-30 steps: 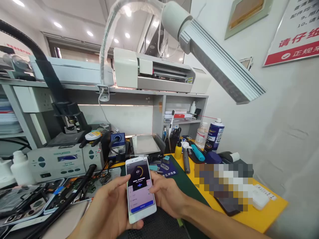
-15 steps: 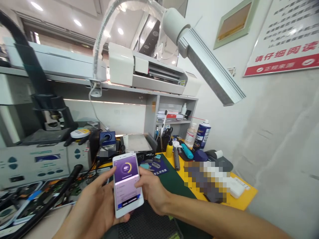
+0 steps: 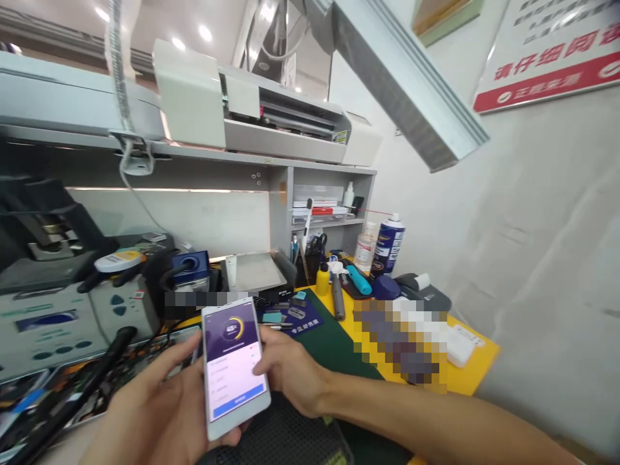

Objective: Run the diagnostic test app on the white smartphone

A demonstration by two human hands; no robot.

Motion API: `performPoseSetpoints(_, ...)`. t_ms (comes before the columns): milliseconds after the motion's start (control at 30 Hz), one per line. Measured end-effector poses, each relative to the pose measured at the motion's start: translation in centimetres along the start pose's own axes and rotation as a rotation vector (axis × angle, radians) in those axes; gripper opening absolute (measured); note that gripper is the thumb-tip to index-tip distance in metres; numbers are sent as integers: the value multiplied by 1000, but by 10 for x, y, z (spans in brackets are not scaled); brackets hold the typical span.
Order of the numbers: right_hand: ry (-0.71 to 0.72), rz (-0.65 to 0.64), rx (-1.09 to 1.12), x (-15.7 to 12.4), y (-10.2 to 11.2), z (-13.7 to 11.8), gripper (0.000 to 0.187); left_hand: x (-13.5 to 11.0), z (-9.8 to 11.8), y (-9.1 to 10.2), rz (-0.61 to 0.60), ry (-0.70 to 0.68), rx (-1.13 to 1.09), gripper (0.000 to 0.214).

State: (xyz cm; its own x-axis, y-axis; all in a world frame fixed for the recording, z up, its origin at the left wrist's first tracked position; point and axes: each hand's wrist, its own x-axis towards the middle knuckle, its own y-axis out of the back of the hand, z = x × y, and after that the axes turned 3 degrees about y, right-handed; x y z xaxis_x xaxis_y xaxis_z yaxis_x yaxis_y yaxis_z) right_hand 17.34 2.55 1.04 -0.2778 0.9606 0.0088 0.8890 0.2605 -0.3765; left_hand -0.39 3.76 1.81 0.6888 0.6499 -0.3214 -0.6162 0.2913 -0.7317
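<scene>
A white smartphone (image 3: 234,361) is held upright in front of me, its screen lit. The screen shows a dark purple top with a yellow ring, a white list below it and a blue bar at the bottom. My left hand (image 3: 167,400) wraps the phone's left side and lower back, fingertips showing under its bottom edge. My right hand (image 3: 290,368) grips the right edge, with the thumb over the screen's right side and the other fingers partly hidden behind. Under both hands lies a black perforated mat (image 3: 290,433).
Circuit boards (image 3: 130,361) and a black hose lie left, near a soldering station (image 3: 48,329). A yellow bottle (image 3: 323,279), a grey tool (image 3: 338,297) and a spray can (image 3: 388,245) stand or lie right. A lamp (image 3: 411,84) hangs overhead.
My view has turned slightly right and down. The phone and both hands sit a little further left in the picture. The lower screen now shows a white list with a blue bar.
</scene>
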Motion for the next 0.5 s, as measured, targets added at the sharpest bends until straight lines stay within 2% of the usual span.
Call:
performPoseSetpoints(100,19,-47,-34,-3,4,-3,50,-6,-1,-18,-6,-55,61,43)
performPoseSetpoints(167,36,-83,-54,-4,5,-5,52,-7,-2,-22,-33,-91,83,41)
performPoseSetpoints(500,-21,-165,-142,-6,3,-16,68,-4,-5,-17,-87,-141,89,46)
